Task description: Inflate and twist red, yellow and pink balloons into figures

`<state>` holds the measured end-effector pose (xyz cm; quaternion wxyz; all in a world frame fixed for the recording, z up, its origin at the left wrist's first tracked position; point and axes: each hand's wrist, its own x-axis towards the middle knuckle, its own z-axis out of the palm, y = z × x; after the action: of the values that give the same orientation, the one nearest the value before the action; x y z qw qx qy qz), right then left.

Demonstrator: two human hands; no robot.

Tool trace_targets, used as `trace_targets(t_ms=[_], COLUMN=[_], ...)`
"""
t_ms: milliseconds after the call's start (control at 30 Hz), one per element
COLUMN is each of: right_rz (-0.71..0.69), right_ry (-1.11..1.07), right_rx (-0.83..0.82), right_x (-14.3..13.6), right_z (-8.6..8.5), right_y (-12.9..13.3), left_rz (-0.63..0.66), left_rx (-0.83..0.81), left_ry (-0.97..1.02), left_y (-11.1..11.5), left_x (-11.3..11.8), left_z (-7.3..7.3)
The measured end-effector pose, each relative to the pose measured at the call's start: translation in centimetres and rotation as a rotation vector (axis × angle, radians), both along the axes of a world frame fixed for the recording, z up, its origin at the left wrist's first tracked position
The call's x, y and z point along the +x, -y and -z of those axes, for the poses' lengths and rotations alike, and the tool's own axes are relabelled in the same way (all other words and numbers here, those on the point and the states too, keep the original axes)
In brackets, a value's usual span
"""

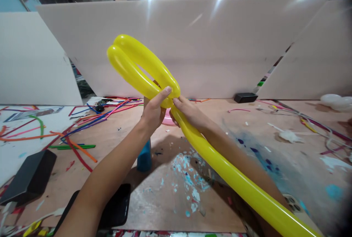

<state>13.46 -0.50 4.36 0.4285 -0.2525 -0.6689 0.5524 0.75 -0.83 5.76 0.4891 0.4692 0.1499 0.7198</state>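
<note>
A long yellow modelling balloon (214, 156) is raised above the table, with a folded loop pointing up and left. My left hand (154, 110) grips the base of that loop, thumb pressed on top. Right beside it, my right hand (189, 110) pinches the balloon at the twist where the loop meets the long straight part. From there the straight part runs down to the lower right, over my right forearm and out of view. Behind my left wrist stands a blue cylinder (144, 158), partly hidden. A pink round thing (169, 118) shows behind the hands.
Several uninflated balloons (90, 116) lie scattered at the left. A black box (30, 176) with a white cable and a dark phone-like slab (117, 206) lie near the front. White panels (192, 46) stand along the back, with a small black block (245, 97) before them.
</note>
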Motion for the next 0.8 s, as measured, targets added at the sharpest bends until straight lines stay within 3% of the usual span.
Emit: trace_targets(t_ms=[133, 367, 500, 600, 700, 800], right_rz=[0.138, 0.246, 0.247, 0.306, 0.435, 0.605], right_ry=[-0.040, -0.100, -0.144, -0.182, -0.100, 0.117], right_rx=[0.089, 0.204, 0.177, 0.253, 0.390, 0.604], right_x=[-0.9, -1.5, -1.4, -1.5, -1.7, -1.6], right_z=[0.2, 0.7, 0.8, 1.0, 1.3, 1.6], right_y=[0.6, 0.5, 0.2, 0.0, -0.2, -0.4], left_rz=[-0.096, -0.060, 0.050, 0.134, 0.041, -0.046], left_rx=[0.005, -0.007, -0.089, -0.115, -0.166, -0.230], left_ry=[-0.009, -0.008, -0.079, -0.099, -0.023, 0.025], left_y=[0.3, 0.6, 0.2, -0.4, -0.8, -0.9], left_x=[0.1, 0.4, 1.2, 2.2, 3.1, 3.3], left_z=[-0.1, 0.0, 1.4, 2.8, 3.4, 3.4])
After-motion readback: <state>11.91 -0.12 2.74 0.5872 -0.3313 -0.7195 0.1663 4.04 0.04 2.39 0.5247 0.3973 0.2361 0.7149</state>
